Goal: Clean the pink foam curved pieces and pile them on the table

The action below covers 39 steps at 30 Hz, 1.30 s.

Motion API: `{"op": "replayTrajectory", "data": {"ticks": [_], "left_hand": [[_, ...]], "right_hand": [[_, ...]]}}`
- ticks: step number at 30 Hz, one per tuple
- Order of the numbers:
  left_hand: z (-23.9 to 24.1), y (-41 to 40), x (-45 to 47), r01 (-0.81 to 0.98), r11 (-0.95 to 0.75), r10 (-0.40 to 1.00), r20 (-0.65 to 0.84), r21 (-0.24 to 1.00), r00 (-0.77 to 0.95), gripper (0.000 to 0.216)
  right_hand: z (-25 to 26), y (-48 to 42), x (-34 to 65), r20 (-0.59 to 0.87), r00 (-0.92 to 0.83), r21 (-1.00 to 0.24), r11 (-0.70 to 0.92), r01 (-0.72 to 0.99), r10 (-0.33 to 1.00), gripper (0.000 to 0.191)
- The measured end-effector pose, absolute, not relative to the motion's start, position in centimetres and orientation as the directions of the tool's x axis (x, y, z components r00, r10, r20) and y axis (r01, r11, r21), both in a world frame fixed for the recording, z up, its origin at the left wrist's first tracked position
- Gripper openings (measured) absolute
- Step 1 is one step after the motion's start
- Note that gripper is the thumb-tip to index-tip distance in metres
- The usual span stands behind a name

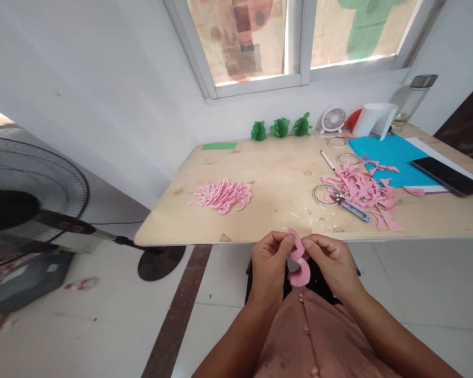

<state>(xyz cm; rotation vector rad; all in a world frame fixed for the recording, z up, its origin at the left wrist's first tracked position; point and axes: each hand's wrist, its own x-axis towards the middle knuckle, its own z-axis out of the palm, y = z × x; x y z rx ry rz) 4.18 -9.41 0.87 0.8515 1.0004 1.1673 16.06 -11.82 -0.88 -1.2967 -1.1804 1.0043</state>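
Pink paper shape (302, 274) | left hand (271, 260), right hand (333, 260): grip pinching it | lidded clear bottle (413, 101): contents unclear

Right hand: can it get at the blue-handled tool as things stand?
Likely yes: the right hand is near the blue-handled tool, whose near end is uncovered, but must probably release the pink paper piece first.

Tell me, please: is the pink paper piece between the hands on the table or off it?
Off the table: left hand and right hand hold the pink paper piece, whose lower curve hangs before the table's edge.
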Motion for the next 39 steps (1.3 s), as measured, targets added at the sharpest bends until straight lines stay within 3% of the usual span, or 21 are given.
{"op": "replayTrajectory", "data": {"ticks": [4,9,21,28,33,39], "left_hand": [[0.9,-9.7,4.2,-0.297,0.145,0.989,-0.139,0.944,0.04,0.017],[0.9,-10.1,4.1,-0.28,0.12,0.992,-0.126,0.953,-0.004,0.017],[0.4,-12.1,2.7,-0.216,0.206,0.97,-0.172,0.954,0.17,0.013],[0.1,-11.1,2.9,-0.258,0.164,0.984,-0.14,0.952,0.111,0.013],[-0.3,-10.9,2.9,-0.295,0.176,0.984,-0.167,0.939,0.057,0.014],[-0.6,-11.0,2.7,-0.365,0.277,0.96,-0.237,0.889,0.151,0.02]], "right_hand": [[-0.9,-12.2,16.0,0.073,0.082,-0.997,0.071,0.02,0.994,0.031],[-1.3,-12.6,15.8,0.028,0.08,-0.993,0.019,0.12,0.996,0.021],[-1.6,-13.5,15.8,0.09,0.141,-0.988,0.07,0.14,0.986,0.023],[-1.6,-13.0,15.8,0.08,0.077,-0.994,0.074,0.082,0.994,0.021],[-1.8,-12.7,15.6,0.096,0.12,-0.973,0.067,0.222,0.988,0.019],[-1.7,-13.0,15.6,0.092,0.126,-0.968,0.058,0.246,0.988,0.019]]}}
